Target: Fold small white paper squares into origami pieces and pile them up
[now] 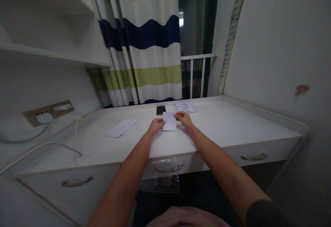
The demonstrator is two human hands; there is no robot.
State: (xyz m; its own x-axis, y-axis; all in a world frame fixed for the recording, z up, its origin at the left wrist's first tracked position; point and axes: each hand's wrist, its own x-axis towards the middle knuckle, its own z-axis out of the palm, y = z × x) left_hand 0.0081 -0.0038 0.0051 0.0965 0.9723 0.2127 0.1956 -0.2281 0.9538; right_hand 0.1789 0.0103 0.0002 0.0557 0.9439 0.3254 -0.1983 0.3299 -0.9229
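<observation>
A small white sheet of paper is held up over the desk between my two hands. My left hand pinches its left edge, while my right hand grips it near the upper right corner. Just behind the paper lies a dark phone. Crumpled white paper rests beyond my right hand. To the left, flat white papers lie overlapping on the desk.
The white desk has drawers with metal handles. A clear plastic bag hangs from the middle handle. At left are a cable and a wall socket. A striped curtain hangs behind.
</observation>
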